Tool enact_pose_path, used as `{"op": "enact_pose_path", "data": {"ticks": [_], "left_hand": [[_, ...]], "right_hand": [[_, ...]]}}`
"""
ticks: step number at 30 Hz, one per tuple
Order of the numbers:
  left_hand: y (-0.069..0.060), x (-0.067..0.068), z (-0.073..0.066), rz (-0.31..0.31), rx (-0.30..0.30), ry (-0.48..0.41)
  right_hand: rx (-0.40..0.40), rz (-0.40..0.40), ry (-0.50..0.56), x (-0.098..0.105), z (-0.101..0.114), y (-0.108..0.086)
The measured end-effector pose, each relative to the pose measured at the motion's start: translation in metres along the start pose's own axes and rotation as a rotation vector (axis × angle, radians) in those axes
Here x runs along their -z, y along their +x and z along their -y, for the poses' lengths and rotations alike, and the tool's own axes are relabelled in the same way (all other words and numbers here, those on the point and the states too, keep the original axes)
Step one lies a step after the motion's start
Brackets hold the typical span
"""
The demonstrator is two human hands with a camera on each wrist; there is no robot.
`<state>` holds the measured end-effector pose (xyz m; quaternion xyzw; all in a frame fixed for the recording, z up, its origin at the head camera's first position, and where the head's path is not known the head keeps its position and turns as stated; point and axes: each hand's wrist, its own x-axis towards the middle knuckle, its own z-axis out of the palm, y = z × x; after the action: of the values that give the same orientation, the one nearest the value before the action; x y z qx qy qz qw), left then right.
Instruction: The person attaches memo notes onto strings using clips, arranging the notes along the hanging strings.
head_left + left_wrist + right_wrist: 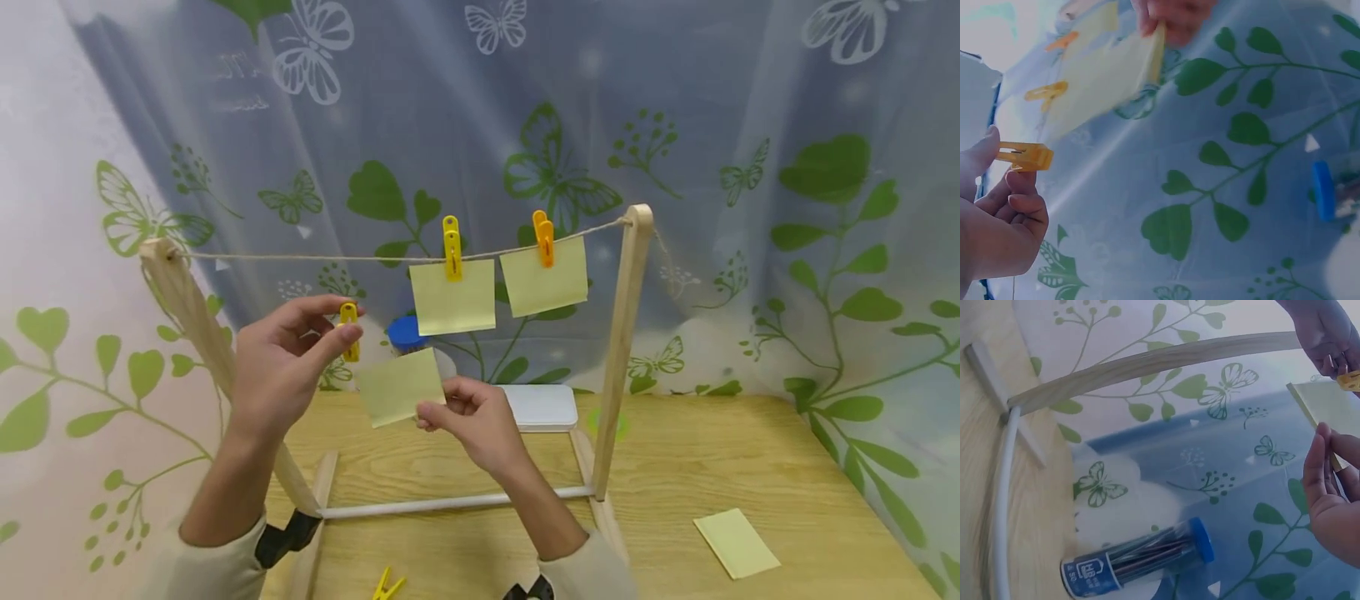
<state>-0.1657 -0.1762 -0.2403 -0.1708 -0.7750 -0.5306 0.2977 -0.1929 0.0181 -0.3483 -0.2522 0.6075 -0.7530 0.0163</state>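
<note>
The left hand pinched one yellow clip, the right hand one note; two pegged notes hung above (one blue-lidded jar near the worktop's back edge held sticks).

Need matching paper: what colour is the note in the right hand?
Pale yellow note, clearest in the head view.

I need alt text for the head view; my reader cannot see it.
A left hand has a yellow clip in its grip, and the right hand holds a pale yellow note below a string where two clipped notes hang.
</note>
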Motion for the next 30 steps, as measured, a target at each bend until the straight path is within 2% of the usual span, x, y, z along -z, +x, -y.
{"op": "enact_pose_path", "data": {"ticks": [3, 8, 11, 16, 20, 25, 27, 30], "left_hand": [[0.005, -0.004, -0.008, -0.023, -0.021, -0.030], [0.017, -0.009, -0.019, -0.070, -0.059, -0.172], [0.026, -0.011, -0.027, -0.090, -0.099, -0.249], [0.040, -0.015, -0.036, -0.109, -0.151, -0.354], [0.049, -0.017, -0.040, -0.118, -0.167, -0.439], [0.058, -0.019, -0.043, -0.136, -0.192, -0.467], [0.062, -0.019, -0.045, -0.147, -0.206, -0.450], [0.066, -0.021, -0.046, -0.169, -0.192, -0.426]], "right_hand": [[-0.034, -0.024, 0.053, -0.007, 0.006, 0.008], [-0.065, -0.136, 0.175, -0.022, 0.010, 0.022], [-0.053, -0.185, 0.254, -0.030, 0.011, 0.030], [-0.036, -0.216, 0.350, -0.043, 0.014, 0.038], [-0.080, -0.230, 0.455, -0.050, 0.016, 0.042], [-0.125, -0.255, 0.556, -0.053, 0.019, 0.046], [-0.131, -0.264, 0.560, -0.054, 0.020, 0.048], [-0.135, -0.276, 0.568, -0.056, 0.022, 0.050]]}}
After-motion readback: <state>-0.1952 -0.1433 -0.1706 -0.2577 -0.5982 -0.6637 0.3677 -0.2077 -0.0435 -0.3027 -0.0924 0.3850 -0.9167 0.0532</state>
